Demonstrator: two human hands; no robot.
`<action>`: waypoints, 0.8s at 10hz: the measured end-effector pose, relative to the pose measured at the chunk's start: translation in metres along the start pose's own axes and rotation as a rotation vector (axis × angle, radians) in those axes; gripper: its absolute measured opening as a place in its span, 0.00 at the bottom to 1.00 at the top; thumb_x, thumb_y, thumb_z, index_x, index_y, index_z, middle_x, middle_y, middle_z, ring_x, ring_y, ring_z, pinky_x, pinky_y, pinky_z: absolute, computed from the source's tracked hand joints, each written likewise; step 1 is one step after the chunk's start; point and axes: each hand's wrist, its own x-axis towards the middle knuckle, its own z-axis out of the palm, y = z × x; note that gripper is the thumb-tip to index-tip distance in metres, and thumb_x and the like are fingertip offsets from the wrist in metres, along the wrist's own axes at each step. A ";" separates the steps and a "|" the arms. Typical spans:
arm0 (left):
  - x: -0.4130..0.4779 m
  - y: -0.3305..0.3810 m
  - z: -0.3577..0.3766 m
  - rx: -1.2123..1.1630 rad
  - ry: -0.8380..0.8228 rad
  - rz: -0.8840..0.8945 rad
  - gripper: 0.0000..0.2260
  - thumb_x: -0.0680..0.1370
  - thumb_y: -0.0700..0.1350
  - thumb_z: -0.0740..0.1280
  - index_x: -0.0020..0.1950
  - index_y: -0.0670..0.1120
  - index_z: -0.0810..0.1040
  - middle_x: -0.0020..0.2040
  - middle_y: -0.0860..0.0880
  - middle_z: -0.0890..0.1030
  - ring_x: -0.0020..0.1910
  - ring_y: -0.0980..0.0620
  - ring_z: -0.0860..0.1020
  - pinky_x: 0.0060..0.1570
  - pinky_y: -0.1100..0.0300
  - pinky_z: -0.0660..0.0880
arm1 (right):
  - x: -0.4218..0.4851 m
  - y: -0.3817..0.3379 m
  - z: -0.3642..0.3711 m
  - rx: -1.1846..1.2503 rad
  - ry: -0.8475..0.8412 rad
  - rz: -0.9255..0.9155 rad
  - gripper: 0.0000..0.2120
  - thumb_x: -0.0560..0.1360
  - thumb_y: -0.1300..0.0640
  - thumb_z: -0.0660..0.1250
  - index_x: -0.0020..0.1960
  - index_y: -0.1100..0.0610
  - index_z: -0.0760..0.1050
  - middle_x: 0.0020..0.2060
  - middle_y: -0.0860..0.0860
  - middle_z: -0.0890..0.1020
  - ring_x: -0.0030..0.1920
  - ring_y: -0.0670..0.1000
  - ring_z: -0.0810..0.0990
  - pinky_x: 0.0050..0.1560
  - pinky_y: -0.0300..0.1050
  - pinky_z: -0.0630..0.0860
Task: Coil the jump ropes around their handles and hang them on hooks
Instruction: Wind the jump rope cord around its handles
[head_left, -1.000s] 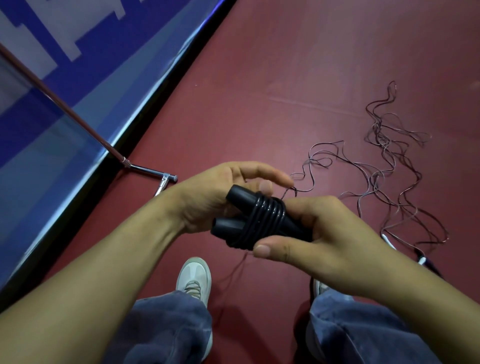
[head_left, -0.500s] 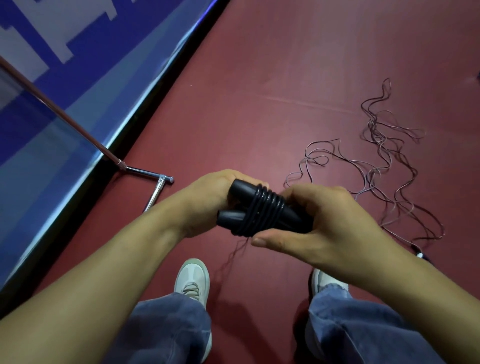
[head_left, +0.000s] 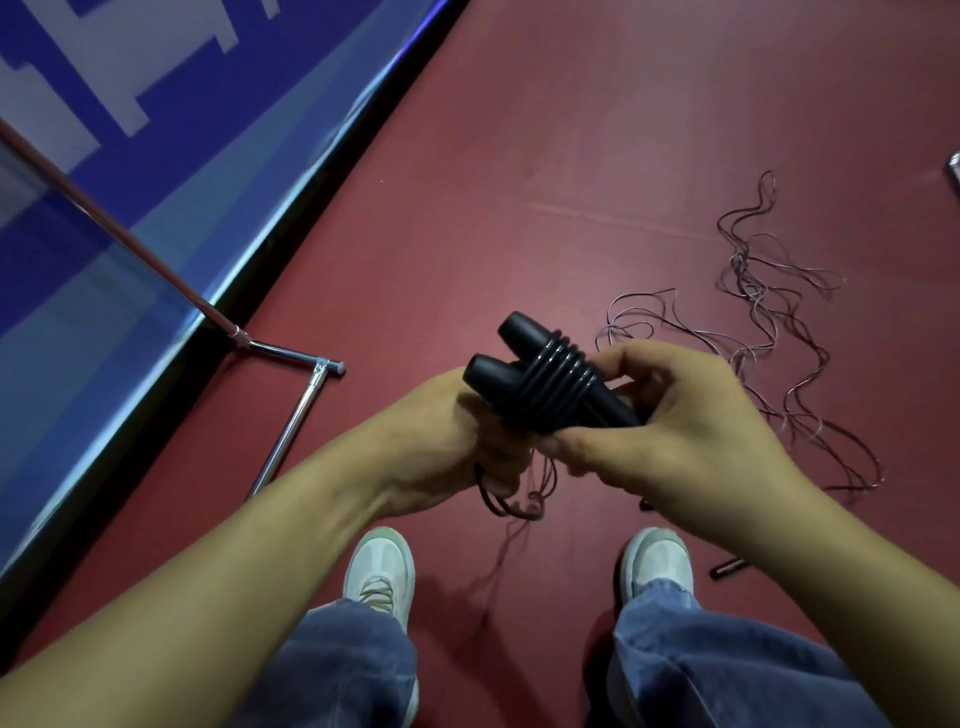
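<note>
Jump-rope handles (head_left: 545, 384), two black cylinders side by side bound by several tight black cord turns, sit above the red floor (head_left: 571, 156), right hand (head_left: 670, 415) gripping their far end, left hand (head_left: 467, 431) pinching the loose cord (head_left: 511, 506) below.

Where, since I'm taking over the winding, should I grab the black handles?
Grip the black handles by their bare ends, coming from the upper left: those ends jut clear of the coiled rope, and the right hand covers the other ends.

Matt black plastic-looking handles (head_left: 550, 384), glossy black cord (head_left: 558, 371) wound round them; shiny chrome metal stand (head_left: 291, 431); smooth maroon floor (head_left: 571, 156).
</note>
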 end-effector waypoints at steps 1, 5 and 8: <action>-0.005 0.011 0.015 -0.154 0.011 0.035 0.13 0.85 0.37 0.59 0.43 0.44 0.77 0.33 0.50 0.60 0.31 0.52 0.57 0.33 0.57 0.56 | 0.005 0.005 -0.005 0.023 -0.019 -0.049 0.14 0.66 0.68 0.80 0.49 0.56 0.86 0.25 0.44 0.77 0.25 0.39 0.72 0.29 0.31 0.68; -0.012 0.021 0.036 0.231 0.435 0.394 0.37 0.65 0.67 0.73 0.71 0.73 0.61 0.54 0.66 0.77 0.43 0.54 0.81 0.48 0.50 0.81 | 0.007 0.011 -0.002 0.019 -0.031 -0.238 0.19 0.77 0.67 0.73 0.65 0.53 0.81 0.53 0.45 0.87 0.58 0.45 0.84 0.60 0.40 0.79; -0.014 0.036 0.023 0.459 0.484 0.563 0.22 0.69 0.55 0.76 0.61 0.53 0.79 0.47 0.57 0.81 0.39 0.61 0.79 0.42 0.71 0.74 | 0.005 0.014 0.004 0.141 -0.080 -0.164 0.28 0.74 0.70 0.72 0.71 0.53 0.75 0.38 0.38 0.84 0.33 0.37 0.78 0.38 0.28 0.73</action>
